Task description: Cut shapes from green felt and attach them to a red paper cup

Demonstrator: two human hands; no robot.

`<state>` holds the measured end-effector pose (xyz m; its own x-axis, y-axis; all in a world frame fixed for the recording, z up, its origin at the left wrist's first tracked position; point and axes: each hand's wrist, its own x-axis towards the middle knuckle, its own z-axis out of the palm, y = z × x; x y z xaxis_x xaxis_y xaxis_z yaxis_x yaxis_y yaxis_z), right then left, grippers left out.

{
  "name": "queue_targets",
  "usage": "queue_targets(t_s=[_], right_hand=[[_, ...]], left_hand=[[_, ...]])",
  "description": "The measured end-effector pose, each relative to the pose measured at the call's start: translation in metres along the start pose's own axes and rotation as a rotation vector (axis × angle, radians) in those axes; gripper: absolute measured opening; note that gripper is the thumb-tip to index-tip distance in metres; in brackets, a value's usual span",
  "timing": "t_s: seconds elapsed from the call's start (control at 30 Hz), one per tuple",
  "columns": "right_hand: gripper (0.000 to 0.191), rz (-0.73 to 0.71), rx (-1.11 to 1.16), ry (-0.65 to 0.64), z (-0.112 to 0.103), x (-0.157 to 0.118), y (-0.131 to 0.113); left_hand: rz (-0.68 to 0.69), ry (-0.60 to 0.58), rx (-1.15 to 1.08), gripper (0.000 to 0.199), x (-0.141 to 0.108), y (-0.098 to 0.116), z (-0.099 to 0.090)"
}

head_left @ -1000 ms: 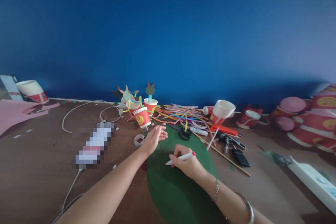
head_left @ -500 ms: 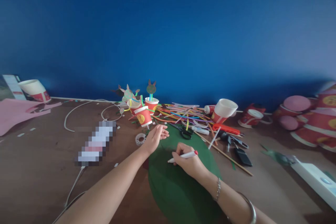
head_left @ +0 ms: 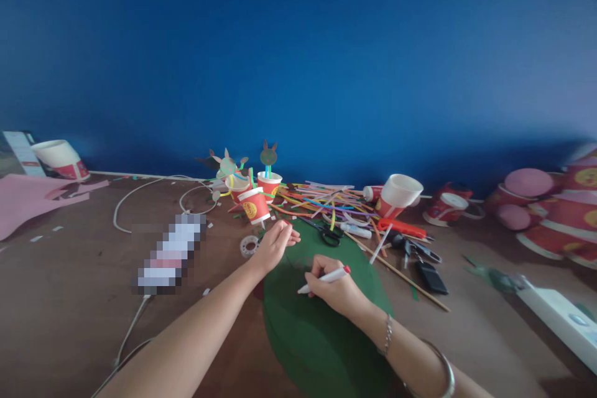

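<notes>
Fingers of the right hand are clamped in a writing grip on a white marker with a red end, its point slanting down over the green sheet. Whether the point touches the surface, I cannot tell. Left fingers are stretched out and nearly together, holding nothing; the left hand rests at or just above the sheet's upper left edge. That light contact looks the likeliest trouble: with little weight on it, the sheet could swivel under a pen stroke and spoil the line. A dark line on dark green might also be hard to follow.

Black scissors lie at the sheet's far end, so a tug there could drag them along. Just beyond the left fingertips, a tilted red cup could topple if bumped, and the tape roll might be nudged across the counter.

As for writing, the cup shows a round yellow emblem whose characters are too small to read. A phone has its screen blocked out by pixelation. Print on the white tube near the scissors is illegible.
</notes>
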<state>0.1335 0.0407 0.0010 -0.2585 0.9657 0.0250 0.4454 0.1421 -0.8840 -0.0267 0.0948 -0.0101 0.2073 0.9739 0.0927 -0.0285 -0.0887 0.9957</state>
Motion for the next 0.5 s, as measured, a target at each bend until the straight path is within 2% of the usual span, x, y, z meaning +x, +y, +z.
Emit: queue_targets(t_s=[0.13, 0.33, 0.5], right_hand=[[0.021, 0.017, 0.016, -0.020, -0.0009, 0.0005, 0.0012], [0.021, 0.016, 0.036, 0.059, -0.0005, 0.0023, 0.0040], [0.021, 0.009, 0.012, 0.063, 0.0001, 0.0017, 0.0044]], left_hand=[[0.009, -0.015, 0.008, 0.035, 0.0009, -0.0037, -0.0008], [0.011, -0.015, 0.041, 0.035, 0.0016, -0.0067, -0.0014], [0.018, -0.014, 0.034, 0.035, 0.0018, -0.0062, -0.0010]])
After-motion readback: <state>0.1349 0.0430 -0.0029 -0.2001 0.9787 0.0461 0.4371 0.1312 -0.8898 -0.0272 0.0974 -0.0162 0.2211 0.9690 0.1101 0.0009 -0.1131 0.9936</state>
